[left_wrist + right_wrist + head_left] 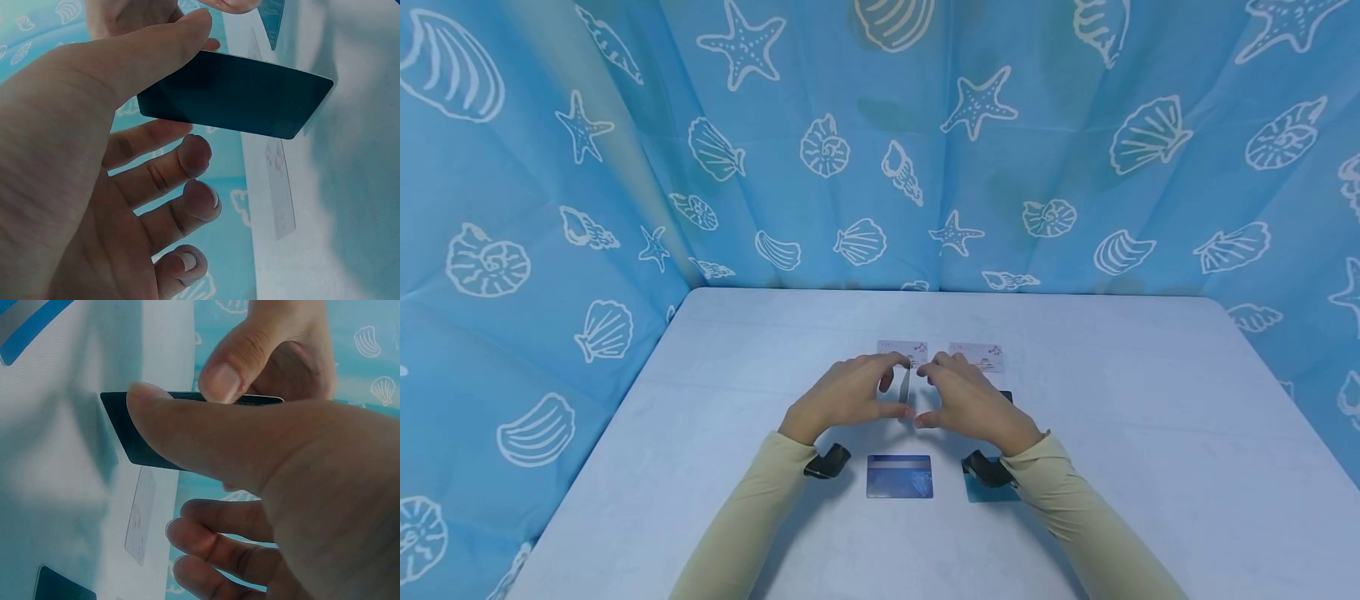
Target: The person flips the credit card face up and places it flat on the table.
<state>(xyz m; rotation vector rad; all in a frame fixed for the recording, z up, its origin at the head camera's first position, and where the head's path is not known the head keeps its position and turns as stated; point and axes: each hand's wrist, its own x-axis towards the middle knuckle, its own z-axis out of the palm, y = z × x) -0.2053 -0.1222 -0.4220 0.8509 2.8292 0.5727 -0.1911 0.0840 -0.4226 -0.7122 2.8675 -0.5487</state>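
Observation:
My left hand (847, 390) pinches a dark card (237, 94) between thumb and index finger and holds it on edge above the table. In the left wrist view its other fingers (200, 203) are loosely bent, away from the card. My right hand (970, 396) faces it from the other side, with thumb and fingers apart and a narrow gap to the card in the head view. The right thumb overlaps the card in the right wrist view. Behind the hands lie two pale printed cards, left (891, 345) and right (988, 357); the left hand's fingertips partly cover the left one.
Nearer me on the white table (700, 400) lie a blue card (899, 477) and a teal card (988, 493), the latter partly under the right wrist's black strap. Another dark card (1007, 396) shows behind the right hand. A blue seashell curtain (865, 167) surrounds the table.

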